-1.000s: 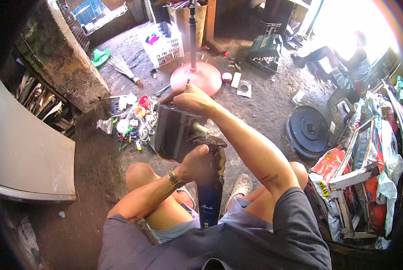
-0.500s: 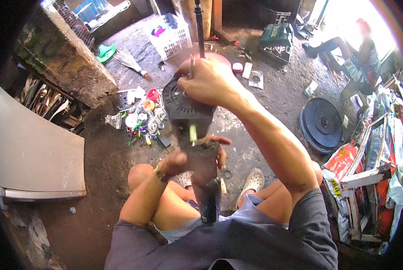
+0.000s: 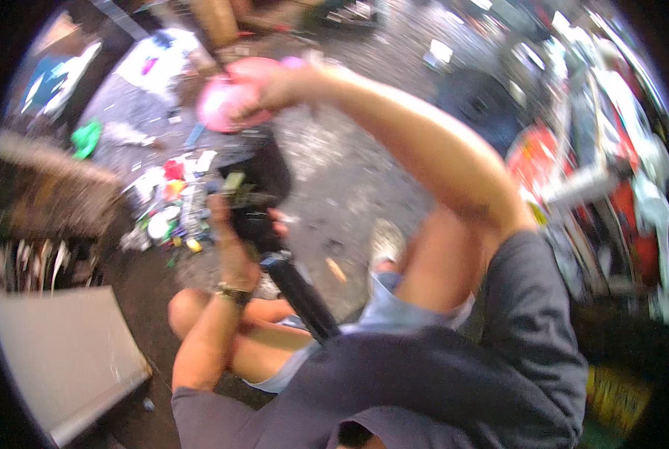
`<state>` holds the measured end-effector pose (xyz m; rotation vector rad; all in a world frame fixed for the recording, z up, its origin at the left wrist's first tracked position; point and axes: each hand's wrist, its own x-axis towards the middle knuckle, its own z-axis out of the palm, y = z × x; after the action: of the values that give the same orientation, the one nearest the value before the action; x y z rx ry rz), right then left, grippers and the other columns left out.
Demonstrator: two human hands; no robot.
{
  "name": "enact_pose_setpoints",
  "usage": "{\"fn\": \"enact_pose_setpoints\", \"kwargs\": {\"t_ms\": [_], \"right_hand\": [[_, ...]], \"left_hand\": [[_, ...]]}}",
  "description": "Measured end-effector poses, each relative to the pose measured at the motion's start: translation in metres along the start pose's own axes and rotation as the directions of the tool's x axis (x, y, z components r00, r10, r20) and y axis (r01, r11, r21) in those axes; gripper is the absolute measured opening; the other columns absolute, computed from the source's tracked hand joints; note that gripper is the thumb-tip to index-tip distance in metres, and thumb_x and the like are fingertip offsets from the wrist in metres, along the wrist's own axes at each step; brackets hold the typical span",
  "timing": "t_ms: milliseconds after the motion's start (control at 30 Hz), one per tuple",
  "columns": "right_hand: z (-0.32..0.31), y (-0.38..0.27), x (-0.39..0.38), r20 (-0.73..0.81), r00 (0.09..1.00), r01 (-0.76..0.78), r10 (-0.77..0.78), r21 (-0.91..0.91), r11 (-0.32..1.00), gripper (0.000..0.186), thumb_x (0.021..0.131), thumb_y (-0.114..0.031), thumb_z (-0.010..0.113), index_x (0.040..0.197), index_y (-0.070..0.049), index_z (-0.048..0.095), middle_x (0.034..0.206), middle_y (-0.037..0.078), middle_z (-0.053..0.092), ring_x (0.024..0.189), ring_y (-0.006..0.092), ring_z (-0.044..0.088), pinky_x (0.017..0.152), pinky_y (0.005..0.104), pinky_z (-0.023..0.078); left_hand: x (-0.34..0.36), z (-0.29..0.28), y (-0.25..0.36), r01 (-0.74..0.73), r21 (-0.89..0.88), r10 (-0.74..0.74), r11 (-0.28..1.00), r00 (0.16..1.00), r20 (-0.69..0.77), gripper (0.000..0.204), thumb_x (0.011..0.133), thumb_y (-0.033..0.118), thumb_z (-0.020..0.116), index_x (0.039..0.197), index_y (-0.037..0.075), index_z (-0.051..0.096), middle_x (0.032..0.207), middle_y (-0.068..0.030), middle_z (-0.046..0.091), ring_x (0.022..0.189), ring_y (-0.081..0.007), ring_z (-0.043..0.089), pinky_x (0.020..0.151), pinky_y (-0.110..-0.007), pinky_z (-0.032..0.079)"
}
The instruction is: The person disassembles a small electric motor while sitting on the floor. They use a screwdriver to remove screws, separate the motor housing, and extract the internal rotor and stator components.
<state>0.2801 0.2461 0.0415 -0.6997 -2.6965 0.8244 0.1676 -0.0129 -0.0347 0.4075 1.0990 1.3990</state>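
Observation:
Long and black, the tube (image 3: 304, 295) of what looks like an electric fan slants up from my lap to a dark housing (image 3: 271, 161). A small pale yellow-green part (image 3: 233, 182) sticks out at the near side of that housing. My left hand (image 3: 228, 228) wraps round the neck below it, with fingertips showing on the far side. Beyond the housing, my right hand (image 3: 282, 86) is over or against a round pink thing (image 3: 215, 108). Motion smears its fingers, so whether it holds anything is hidden.
Small mixed odds and ends (image 3: 171, 202) lie in a heap left of the housing. A round black base (image 3: 480, 108) lies on the floor to the right, near stacked frames and bags (image 3: 566, 179). A pale panel (image 3: 65, 352) is at lower left.
My view has swung, so the surroundings sit differently. The tube now tilts up to the left. My right hand, formerly on the vented housing, is now beyond it at the pink thing.

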Motion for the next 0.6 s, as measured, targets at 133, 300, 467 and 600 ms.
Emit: {"fn": "enact_pose_setpoints", "kwargs": {"t_ms": [133, 300, 467, 600], "right_hand": [[-0.078, 0.101, -0.104, -0.100, 0.924, -0.377, 0.369, -0.406, 0.833, 0.069, 0.090, -0.069, 0.060, 0.122, -0.009, 0.072, 0.109, 0.018, 0.075, 0.103, 0.0352, 0.072, 0.091, 0.0444, 0.056], [-0.028, 0.213, -0.340, -0.178, 0.643, -0.755, 0.745, -0.311, 0.578, 0.053, 0.092, -0.051, 0.065, 0.107, -0.002, 0.074, 0.103, 0.024, 0.074, 0.099, 0.0397, 0.072, 0.089, 0.0511, 0.057], [0.173, 0.220, -0.492, 0.150, 0.155, -0.928, 0.976, -0.317, 0.196, 0.053, 0.086, -0.046, 0.069, 0.116, -0.003, 0.073, 0.119, 0.020, 0.073, 0.108, 0.0364, 0.071, 0.095, 0.0467, 0.057], [0.306, 0.163, -0.551, 0.078, 0.024, -0.945, 0.997, -0.323, 0.048, 0.066, 0.074, -0.042, 0.089, 0.122, -0.005, 0.062, 0.127, 0.020, 0.061, 0.114, 0.0379, 0.066, 0.090, 0.0461, 0.059]], "left_hand": [[0.009, -0.001, 0.004, -0.018, 0.089, 0.025, 0.996, 0.997, -0.078, 0.076, 0.093, 0.080, 0.046, 0.119, 0.009, 0.060, 0.086, -0.0102, 0.070, 0.068, -0.0222, 0.066, 0.064, -0.035, 0.057], [0.013, -0.013, 0.003, 0.021, 0.047, -0.013, 0.999, 0.985, -0.173, 0.076, 0.092, 0.080, 0.047, 0.119, 0.010, 0.060, 0.085, -0.0093, 0.070, 0.067, -0.0224, 0.064, 0.066, -0.038, 0.056], [0.018, -0.015, -0.004, 0.026, 0.069, -0.013, 0.997, 0.982, -0.189, 0.076, 0.094, 0.079, 0.046, 0.120, 0.008, 0.060, 0.085, -0.0110, 0.069, 0.069, -0.0234, 0.064, 0.067, -0.038, 0.056], [0.018, -0.011, -0.002, 0.030, 0.133, -0.004, 0.991, 0.981, -0.194, 0.082, 0.094, 0.081, 0.042, 0.119, 0.006, 0.061, 0.086, -0.0110, 0.069, 0.069, -0.0237, 0.064, 0.069, -0.039, 0.056]]}}
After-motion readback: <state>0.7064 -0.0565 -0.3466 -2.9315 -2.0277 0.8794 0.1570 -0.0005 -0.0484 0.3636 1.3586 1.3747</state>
